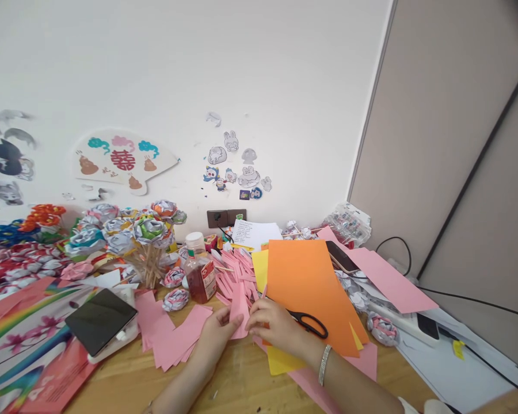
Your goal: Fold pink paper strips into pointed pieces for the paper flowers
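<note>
My left hand [216,333] and my right hand [273,325] both pinch a small pink paper piece [240,310] held just above the wooden table [237,379]. The fingers of each hand are closed on its edges. A silver bracelet [324,363] circles my right wrist. Black-handled scissors [307,323] lie right behind my right hand on an orange sheet [306,282]. Yellow sheets [280,361] lie under the orange one. A heap of pink paper strips [233,271] lies just beyond the held piece.
Loose pink sheets [172,333] lie left of my hands. A dark phone [101,319], a brown-liquid bottle [200,275], paper roses on sticks [147,236] and a rainbow sheet [21,339] fill the left side. A white power strip [410,326] and cables lie to the right.
</note>
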`<state>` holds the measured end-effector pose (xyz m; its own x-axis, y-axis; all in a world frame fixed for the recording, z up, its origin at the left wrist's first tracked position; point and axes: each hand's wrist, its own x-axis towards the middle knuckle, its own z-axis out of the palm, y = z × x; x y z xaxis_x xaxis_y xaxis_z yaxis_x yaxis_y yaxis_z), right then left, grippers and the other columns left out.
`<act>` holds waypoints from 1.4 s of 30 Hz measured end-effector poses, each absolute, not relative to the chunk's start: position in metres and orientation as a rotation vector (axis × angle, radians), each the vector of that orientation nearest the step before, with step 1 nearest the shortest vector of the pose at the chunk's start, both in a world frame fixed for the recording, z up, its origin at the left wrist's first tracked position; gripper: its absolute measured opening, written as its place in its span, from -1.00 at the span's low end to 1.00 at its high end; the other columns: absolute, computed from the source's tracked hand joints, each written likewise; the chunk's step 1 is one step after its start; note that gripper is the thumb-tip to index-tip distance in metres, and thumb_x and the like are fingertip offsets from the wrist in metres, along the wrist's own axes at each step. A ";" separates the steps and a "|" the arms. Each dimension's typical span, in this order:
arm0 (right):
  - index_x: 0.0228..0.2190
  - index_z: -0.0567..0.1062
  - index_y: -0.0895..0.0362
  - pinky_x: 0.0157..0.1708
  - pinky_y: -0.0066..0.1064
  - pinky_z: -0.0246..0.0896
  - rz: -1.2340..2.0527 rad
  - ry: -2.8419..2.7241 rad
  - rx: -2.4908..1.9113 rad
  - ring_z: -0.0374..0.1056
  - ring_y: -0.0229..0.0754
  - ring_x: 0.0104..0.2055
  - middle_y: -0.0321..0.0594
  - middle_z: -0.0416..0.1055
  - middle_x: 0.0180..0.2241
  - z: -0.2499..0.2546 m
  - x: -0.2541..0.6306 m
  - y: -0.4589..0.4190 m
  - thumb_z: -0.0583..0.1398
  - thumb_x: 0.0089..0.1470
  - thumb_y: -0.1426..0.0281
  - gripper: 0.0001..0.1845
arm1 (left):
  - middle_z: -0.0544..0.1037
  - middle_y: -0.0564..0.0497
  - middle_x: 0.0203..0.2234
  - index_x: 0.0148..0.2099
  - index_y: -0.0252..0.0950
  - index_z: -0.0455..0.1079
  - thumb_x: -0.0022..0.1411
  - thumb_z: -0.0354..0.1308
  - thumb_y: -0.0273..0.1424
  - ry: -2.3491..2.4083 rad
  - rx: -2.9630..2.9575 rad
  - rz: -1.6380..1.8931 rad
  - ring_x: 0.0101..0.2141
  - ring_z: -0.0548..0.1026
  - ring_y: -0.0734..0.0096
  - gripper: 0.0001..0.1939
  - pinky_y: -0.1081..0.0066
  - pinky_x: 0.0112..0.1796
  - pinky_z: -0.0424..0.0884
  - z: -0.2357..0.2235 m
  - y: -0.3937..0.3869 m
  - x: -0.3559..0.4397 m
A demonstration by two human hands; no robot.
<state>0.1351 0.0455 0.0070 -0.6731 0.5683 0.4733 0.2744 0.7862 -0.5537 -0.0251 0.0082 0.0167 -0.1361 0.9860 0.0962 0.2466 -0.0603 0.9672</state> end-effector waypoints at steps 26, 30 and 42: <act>-0.54 0.41 0.17 -0.52 -0.54 0.09 1.060 -1.884 -0.962 0.22 -0.32 -0.51 -0.36 0.30 -0.58 -0.008 0.121 0.043 0.17 -0.18 0.55 -0.93 | 0.55 -0.01 -0.52 -0.39 -0.36 0.45 -0.16 0.20 -0.10 1.236 1.232 1.110 -0.42 0.46 0.25 -0.59 0.41 -0.43 0.33 0.010 0.004 -0.020; -0.54 0.40 0.17 -0.51 -0.53 0.10 1.104 -1.851 -0.943 0.23 -0.31 -0.50 -0.35 0.29 -0.57 -0.006 0.120 0.041 0.17 -0.18 0.54 -0.94 | 0.52 0.04 -0.59 -0.45 -0.38 0.44 -0.18 0.23 -0.16 1.313 1.273 1.110 -0.49 0.44 0.30 -0.65 0.45 -0.49 0.29 0.011 0.005 -0.021; -0.50 0.41 0.17 -0.47 -0.50 0.15 1.040 -1.770 -0.998 0.24 -0.30 -0.49 -0.35 0.26 -0.57 -0.009 0.117 0.042 0.12 -0.22 0.59 -0.85 | 0.55 0.03 -0.52 -0.32 -0.36 0.41 -0.22 0.29 -0.37 1.135 1.190 1.081 -0.47 0.47 0.32 -0.67 0.37 -0.39 0.36 0.004 0.006 -0.019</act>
<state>0.1171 0.0422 -0.0085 -0.3376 0.9053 0.2578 0.2152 0.3408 -0.9152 -0.0191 0.0064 0.0038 0.1205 0.9902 -0.0712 -0.0225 0.0745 0.9970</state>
